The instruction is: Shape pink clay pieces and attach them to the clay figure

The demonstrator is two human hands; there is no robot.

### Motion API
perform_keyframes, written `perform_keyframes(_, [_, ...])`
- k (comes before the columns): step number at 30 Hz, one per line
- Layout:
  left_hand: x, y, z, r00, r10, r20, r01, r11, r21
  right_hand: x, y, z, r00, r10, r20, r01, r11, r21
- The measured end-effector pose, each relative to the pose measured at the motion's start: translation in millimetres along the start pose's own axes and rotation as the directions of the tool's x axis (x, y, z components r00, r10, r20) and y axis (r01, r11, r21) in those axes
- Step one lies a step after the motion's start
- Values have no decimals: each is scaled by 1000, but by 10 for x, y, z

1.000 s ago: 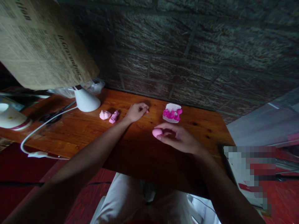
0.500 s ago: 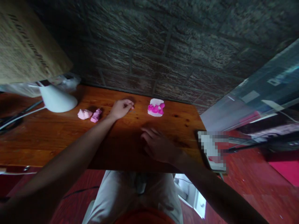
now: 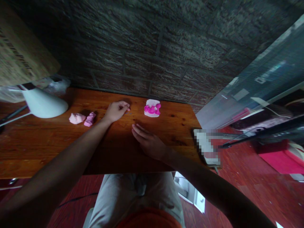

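My left hand (image 3: 117, 110) rests on the wooden table (image 3: 47, 142) with its fingers curled in; whatever they pinch is too small to make out. My right hand (image 3: 147, 141) lies flat, palm down, fingers stretched toward the wall; nothing shows under it. Just beyond both hands sits a white block with bright magenta clay shapes on top (image 3: 152, 108). Left of my left hand lie two pale pink clay lumps (image 3: 77, 118) (image 3: 89, 119).
A white cone-shaped lamp base (image 3: 45, 106) with a cable stands at the table's back left, with crumpled plastic (image 3: 55, 84) behind it. A newsprint-patterned panel (image 3: 21, 60) hangs at top left. A blurred flat item (image 3: 206, 145) lies at the table's right edge. A brick-pattern wall backs the table.
The pink ball that my right fingers held is out of sight; the right hand has gone flat on the table. The view has swung to the right. My left hand stayed put.
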State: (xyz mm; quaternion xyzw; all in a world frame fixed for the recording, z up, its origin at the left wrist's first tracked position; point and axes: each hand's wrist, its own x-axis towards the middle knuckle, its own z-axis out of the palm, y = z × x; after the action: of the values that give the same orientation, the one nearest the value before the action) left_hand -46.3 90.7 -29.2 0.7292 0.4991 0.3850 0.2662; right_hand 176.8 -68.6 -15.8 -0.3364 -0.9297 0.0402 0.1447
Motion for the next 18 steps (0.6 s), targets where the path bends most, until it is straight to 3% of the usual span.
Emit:
perform_keyframes(4, [-3, 6, 5, 1000, 11, -6, -11, 1000, -17, -125, -2, -10, 994, 90, -68, -80, 987, 136])
perform_keyframes(8, [-2, 13, 9, 1000, 1, -10, -2, 999, -32, -229, -83, -97, 974, 208, -93, -197, 974, 116])
perform_keyframes(13, [4, 8, 10, 1000, -7, 2, 7, 999, -51, -66, -89, -141, 993, 114, -29, -113, 993, 14])
perform_keyframes(18, [-5, 29, 7, 1000, -7, 8, 8, 999, -33, 46, 49, -68, 999, -11, 42, 7, 995, 101])
